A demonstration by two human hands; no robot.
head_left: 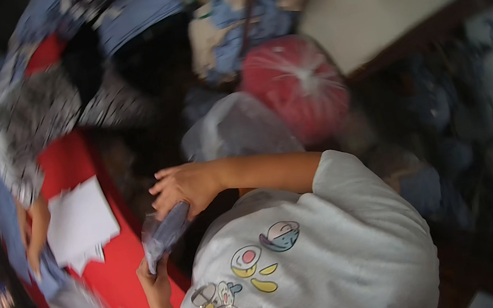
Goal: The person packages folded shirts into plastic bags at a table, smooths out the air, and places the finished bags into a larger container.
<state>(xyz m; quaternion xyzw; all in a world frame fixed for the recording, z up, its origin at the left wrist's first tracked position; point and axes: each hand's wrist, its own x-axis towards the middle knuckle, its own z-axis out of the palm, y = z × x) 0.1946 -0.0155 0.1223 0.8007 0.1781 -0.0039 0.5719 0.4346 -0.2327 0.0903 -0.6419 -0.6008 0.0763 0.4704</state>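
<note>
A folded blue-grey garment in a clear plastic bag (168, 233) is held between my two hands, beside the red-covered table. My left hand (155, 279) grips its lower end with the fingers wrapped round it. Across my front reaches my right arm, and my right hand (186, 189) holds the upper end, thumb side on the bag and some fingers spread. The picture is blurred, so the exact finger contact at the right hand is hard to make out.
Left of me runs a red table (74, 158) with white paper sheets (80, 222). At the far left another person's hands (35, 245) work at blue cloth (52, 278). Ahead are a clear bag (235, 126), a tied red bag (294, 90), heaped garments (138, 15) and a pale tabletop (377, 1).
</note>
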